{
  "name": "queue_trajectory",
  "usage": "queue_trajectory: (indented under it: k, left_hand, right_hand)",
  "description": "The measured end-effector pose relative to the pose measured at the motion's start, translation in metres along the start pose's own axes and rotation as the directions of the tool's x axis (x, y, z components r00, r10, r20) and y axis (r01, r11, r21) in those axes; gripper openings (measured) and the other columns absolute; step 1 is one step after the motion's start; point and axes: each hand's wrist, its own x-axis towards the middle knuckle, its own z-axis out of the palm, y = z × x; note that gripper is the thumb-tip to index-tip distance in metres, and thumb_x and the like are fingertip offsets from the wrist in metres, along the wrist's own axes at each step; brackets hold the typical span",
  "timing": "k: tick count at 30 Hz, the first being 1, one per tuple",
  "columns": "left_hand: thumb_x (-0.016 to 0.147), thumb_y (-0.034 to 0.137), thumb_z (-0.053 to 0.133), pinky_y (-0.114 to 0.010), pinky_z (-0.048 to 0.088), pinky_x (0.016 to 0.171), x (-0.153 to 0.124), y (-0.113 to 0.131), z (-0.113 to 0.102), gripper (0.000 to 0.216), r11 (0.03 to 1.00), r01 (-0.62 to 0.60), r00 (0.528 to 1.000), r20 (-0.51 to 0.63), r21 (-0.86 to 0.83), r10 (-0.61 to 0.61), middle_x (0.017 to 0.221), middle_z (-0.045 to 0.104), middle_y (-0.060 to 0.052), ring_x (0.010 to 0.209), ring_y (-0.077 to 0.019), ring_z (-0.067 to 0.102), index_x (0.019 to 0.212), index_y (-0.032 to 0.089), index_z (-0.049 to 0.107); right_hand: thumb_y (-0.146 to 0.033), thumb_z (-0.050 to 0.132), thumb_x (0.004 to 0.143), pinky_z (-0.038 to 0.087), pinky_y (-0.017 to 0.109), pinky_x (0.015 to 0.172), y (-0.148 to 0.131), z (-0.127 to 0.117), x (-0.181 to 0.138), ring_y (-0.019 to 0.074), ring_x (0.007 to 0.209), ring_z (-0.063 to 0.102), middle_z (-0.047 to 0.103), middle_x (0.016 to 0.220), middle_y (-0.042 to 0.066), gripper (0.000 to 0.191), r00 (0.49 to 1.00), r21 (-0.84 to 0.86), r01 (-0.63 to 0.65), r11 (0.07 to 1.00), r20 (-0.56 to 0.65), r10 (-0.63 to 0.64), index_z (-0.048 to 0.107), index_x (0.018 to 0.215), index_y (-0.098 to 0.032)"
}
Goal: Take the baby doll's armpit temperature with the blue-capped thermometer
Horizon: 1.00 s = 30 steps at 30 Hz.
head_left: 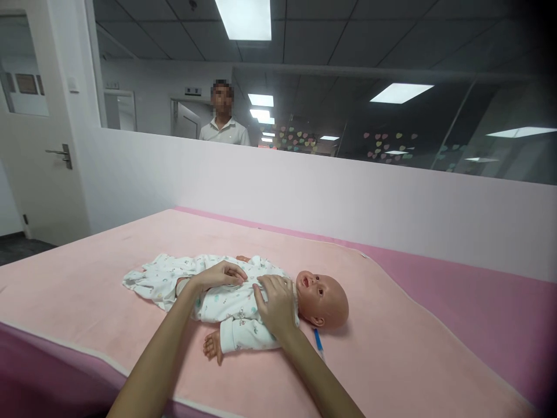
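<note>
The doll lies face-up on the pink mat, head toward three o'clock, maybe so left hand and right hand easily reach its clothes, but I can't tell if they pinch.

In the middle of the frame, we see a doll with a reddish-tan head and dark eyes, in a white outfit sprinkled with small teal and grey prints. Under it we find a peach-pink cloth with a whitish edge, over a deeper pink cover at right and lower left. A slim stick right of centre shows bright blue. We see a white wall, dark grey ceiling panels with white lights, pastel pink, yellow and green hearts, a person's white shirt and, at left, a cream door.
</note>
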Motion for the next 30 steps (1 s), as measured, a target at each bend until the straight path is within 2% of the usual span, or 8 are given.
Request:
queue_trajectory:
  k: [5, 10, 14, 18, 23, 30]
  left_hand:
    - [0.061, 0.031, 0.07, -0.019, 0.038, 0.058, 0.007, -0.013, 0.001, 0.035, 0.99, 0.005, 0.996, -0.084, -0.139, -0.017, 0.073, 0.059, -0.002, 0.064, -0.0084, 0.053, 0.09, 0.013, 0.06]
    - [0.058, 0.028, 0.073, -0.022, 0.041, 0.064, 0.016, -0.029, 0.001, 0.039, 0.962, -0.041, 0.995, -0.102, -0.272, 0.013, 0.072, 0.059, -0.001, 0.067, -0.0099, 0.055, 0.091, 0.013, 0.059]
    - [0.058, 0.026, 0.073, -0.023, 0.042, 0.069, 0.016, -0.036, 0.001, 0.04, 0.956, -0.057, 0.993, -0.113, -0.288, 0.025, 0.074, 0.06, -0.002, 0.069, -0.0102, 0.056, 0.093, 0.013, 0.059]
    - [0.058, 0.022, 0.073, -0.026, 0.042, 0.074, 0.008, -0.033, 0.0, 0.035, 0.948, -0.055, 0.994, -0.106, -0.312, 0.023, 0.084, 0.062, -0.005, 0.076, -0.0123, 0.057, 0.09, 0.013, 0.06]
    - [0.062, 0.021, 0.071, -0.025, 0.042, 0.074, -0.001, -0.024, 0.001, 0.031, 0.953, -0.075, 0.994, -0.095, -0.293, 0.049, 0.084, 0.063, -0.004, 0.077, -0.0121, 0.057, 0.091, 0.014, 0.061]
    - [0.062, 0.024, 0.071, -0.026, 0.042, 0.074, 0.0, -0.023, 0.002, 0.03, 0.965, -0.076, 0.994, -0.101, -0.25, 0.052, 0.081, 0.065, -0.006, 0.076, -0.0138, 0.058, 0.088, 0.014, 0.062]
  right_hand:
    - [-0.023, 0.048, 0.079, 0.025, 0.029, 0.066, -0.012, 0.016, 0.017, 0.0122, 0.062, 0.045, 0.052, 0.061, -0.001, 0.019, 1.0, -0.024, 0.026, 0.999, 0.003, -0.026, 0.051, 0.061, -0.018]
    - [-0.019, 0.05, 0.075, 0.025, 0.03, 0.067, -0.015, 0.025, 0.013, 0.0137, 0.068, 0.043, 0.051, 0.066, 0.001, 0.011, 0.996, 0.012, 0.07, 0.997, 0.045, -0.071, 0.054, 0.065, -0.018]
    - [-0.024, 0.055, 0.071, 0.026, 0.033, 0.072, -0.013, 0.023, 0.007, 0.0162, 0.075, 0.044, 0.05, 0.071, 0.002, 0.006, 0.992, 0.039, 0.074, 0.996, 0.1, -0.078, 0.058, 0.07, -0.019]
    - [-0.023, 0.057, 0.07, 0.028, 0.033, 0.074, -0.014, 0.019, 0.006, 0.016, 0.078, 0.044, 0.052, 0.078, 0.001, 0.005, 0.987, 0.115, 0.086, 0.99, 0.128, -0.101, 0.058, 0.074, -0.02]
    - [-0.015, 0.052, 0.077, 0.029, 0.03, 0.077, -0.015, 0.017, 0.005, 0.0145, 0.085, 0.047, 0.057, 0.088, 0.0, 0.006, 0.995, 0.232, 0.054, 0.971, 0.075, -0.073, 0.056, 0.078, -0.02]
    - [-0.017, 0.048, 0.083, 0.032, 0.028, 0.074, -0.011, 0.025, 0.003, 0.0131, 0.073, 0.05, 0.061, 0.075, -0.001, 0.009, 0.996, 0.265, 0.029, 0.964, 0.07, -0.049, 0.056, 0.08, -0.019]
